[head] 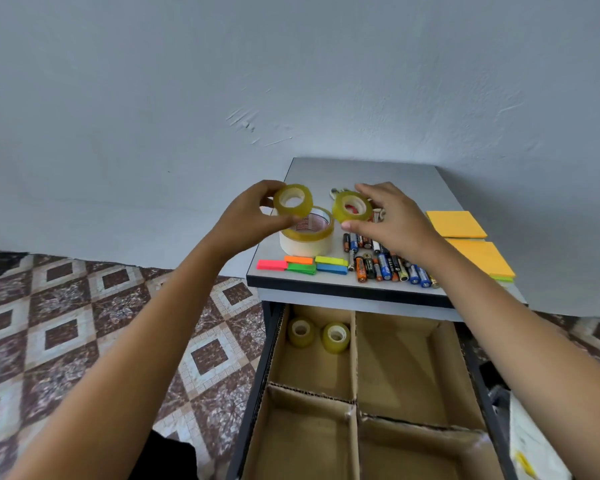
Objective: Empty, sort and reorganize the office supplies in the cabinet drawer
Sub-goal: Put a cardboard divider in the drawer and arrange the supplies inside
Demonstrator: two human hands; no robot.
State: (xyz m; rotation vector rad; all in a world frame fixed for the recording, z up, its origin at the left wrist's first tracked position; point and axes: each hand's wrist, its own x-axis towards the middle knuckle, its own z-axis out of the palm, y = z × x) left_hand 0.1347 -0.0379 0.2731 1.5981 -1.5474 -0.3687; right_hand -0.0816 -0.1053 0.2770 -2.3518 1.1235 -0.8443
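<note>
gripped a small yellowish tape roll (pixel 293 200) in left hand (pixel 246 216), its twin (pixel 352 207) in right hand (pixel 392 220), beyond the cardboard-divided drawer (pixel 353 358); seemingly needed lowering into its far-left compartment (pixel 312 372).

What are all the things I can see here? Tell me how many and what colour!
held tape rolls: 2, yellowish clear, in the air above the cabinet top
drawer tape rolls: 2, yellowish clear, back-left compartment of the drawer
big tape rolls: 2, cream below, clear above, stacked on the top
sticky flags: 5 stacks, pink, orange, green, yellow, blue, front edge
batteries: many, mixed colours, front centre
note pads: 2, orange, right side
hands: 2, left and right, each gripping one roll
</note>
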